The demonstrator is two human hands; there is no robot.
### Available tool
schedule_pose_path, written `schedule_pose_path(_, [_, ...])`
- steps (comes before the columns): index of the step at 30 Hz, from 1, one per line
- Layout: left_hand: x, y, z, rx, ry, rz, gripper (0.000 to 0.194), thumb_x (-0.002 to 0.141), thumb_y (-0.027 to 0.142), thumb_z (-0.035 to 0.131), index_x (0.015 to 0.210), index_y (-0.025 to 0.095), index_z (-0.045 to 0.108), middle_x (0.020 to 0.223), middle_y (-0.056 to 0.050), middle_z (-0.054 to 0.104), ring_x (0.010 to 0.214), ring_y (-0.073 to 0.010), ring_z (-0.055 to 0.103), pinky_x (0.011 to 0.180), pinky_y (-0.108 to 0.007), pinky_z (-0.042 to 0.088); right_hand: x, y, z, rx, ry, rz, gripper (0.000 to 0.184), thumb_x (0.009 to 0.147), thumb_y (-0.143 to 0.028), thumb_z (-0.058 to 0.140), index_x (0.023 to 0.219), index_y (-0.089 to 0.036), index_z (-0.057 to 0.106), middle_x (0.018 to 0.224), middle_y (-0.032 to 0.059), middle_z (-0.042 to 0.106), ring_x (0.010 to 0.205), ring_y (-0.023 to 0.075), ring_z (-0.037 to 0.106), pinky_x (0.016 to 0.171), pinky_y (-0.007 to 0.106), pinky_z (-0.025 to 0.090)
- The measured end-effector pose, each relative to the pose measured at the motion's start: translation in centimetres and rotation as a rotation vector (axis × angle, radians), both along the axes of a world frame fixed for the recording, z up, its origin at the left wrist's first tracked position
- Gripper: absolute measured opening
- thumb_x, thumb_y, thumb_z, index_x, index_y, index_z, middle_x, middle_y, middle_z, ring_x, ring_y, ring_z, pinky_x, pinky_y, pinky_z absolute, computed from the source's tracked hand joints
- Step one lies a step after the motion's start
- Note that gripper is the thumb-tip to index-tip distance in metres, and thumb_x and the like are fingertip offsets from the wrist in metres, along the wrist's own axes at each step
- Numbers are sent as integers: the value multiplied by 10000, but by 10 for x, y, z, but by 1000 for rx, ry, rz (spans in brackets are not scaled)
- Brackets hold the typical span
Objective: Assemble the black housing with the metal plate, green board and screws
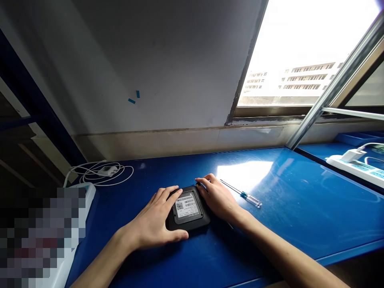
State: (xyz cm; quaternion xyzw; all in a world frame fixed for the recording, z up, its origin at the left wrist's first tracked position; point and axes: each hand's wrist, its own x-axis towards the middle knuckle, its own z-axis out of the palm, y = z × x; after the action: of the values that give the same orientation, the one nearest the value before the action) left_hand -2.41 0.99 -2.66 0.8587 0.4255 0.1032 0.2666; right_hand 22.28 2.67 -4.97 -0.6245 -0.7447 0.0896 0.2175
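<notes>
A flat black square electronic device (205, 221) with rounded corners lies on the blue table, its white printed label with a QR code facing up. My left hand (157, 220) grips its left side, thumb along the near edge and fingers reaching over the far edge and label. At the far right corner, my right hand (217, 196) has its fingers bent and pinched together by a small dark bit with a touch of yellow; what they hold is partly hidden. Right of that hand lies a screwdriver (244, 195) with a clear and blue handle and a thin shaft.
The blue tabletop (300, 208) meets a wall at the back. A coiled white cable with an adapter (108, 171) and a white power strip (90, 192) are at left. Another power strip (345, 164) with a plugged charger stands right, beyond a metal post (318, 100).
</notes>
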Motion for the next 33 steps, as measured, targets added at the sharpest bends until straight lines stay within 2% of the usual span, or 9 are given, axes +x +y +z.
schedule_pose_path(8, [0, -1, 3, -4, 22, 7, 1042, 747, 605, 806, 1613, 258, 341, 1661, -110, 332, 1513, -373, 317, 1260, -544, 320, -1, -2, 5, -13, 23, 27, 431, 1058, -310, 387, 1392, -174, 623, 1277, 171, 645, 1139, 320, 669, 957, 489, 561])
schedule_pose_path(14, [-1, 1, 1, 20, 19, -10, 1035, 754, 609, 799, 1616, 269, 339, 1659, -105, 341, 1515, -368, 316, 1258, -542, 323, -3, -5, 8, 21, 65, 137, 470, 1018, -412, 550, 1431, -192, 591, 1315, 129, 641, 1224, 285, 610, 1081, 444, 515])
schedule_pose_path(18, [-1, 0, 1, 26, 42, -9, 1035, 762, 608, 792, 1620, 252, 334, 1666, -107, 330, 1517, -359, 310, 1263, -533, 316, -4, -3, 3, 51, 52, 202, 442, 1006, -408, 583, 1358, -149, 647, 1292, 143, 648, 1183, 287, 609, 1069, 453, 528])
schedule_pose_path(23, [0, 0, 1, 31, 51, -4, 1036, 760, 605, 795, 1621, 262, 333, 1661, -98, 344, 1515, -358, 312, 1264, -534, 315, -7, -2, 1, 52, 16, 194, 355, 1010, -372, 581, 1266, -159, 703, 1248, 135, 660, 1134, 278, 627, 1064, 451, 536])
schedule_pose_path(33, [2, -1, 4, 31, 77, -14, 1045, 770, 605, 785, 1627, 224, 324, 1669, -108, 333, 1522, -348, 296, 1271, -511, 305, -10, -5, 5, 36, 9, 173, 346, 1006, -333, 589, 1270, -135, 692, 1252, 154, 658, 1155, 285, 650, 1082, 458, 533])
